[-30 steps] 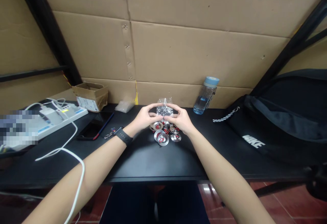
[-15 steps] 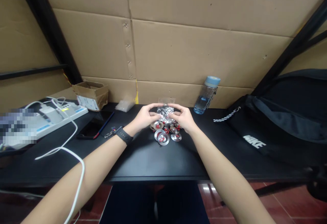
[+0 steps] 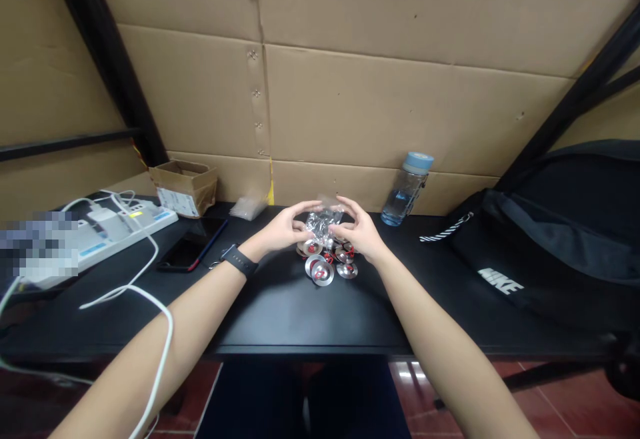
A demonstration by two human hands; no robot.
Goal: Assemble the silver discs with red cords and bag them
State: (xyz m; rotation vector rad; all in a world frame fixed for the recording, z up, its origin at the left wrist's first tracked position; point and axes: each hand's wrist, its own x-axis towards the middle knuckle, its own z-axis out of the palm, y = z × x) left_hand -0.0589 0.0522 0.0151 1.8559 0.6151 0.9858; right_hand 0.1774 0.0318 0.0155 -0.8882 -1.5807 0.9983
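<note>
One clear bag (image 3: 323, 224), its contents unclear to me, was clamped in the grip of the left hand (image 3: 278, 231) and right hand (image 3: 362, 233), by metal discs (image 3: 323, 269) on the worktop (image 3: 300, 319); the bottle (image 3: 401, 193) held some liquid.

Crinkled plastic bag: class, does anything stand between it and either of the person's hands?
Nothing visible does: the left hand and right hand both hold the crinkled plastic bag. The metal discs lie on its near side, not between bag and hands.
</note>
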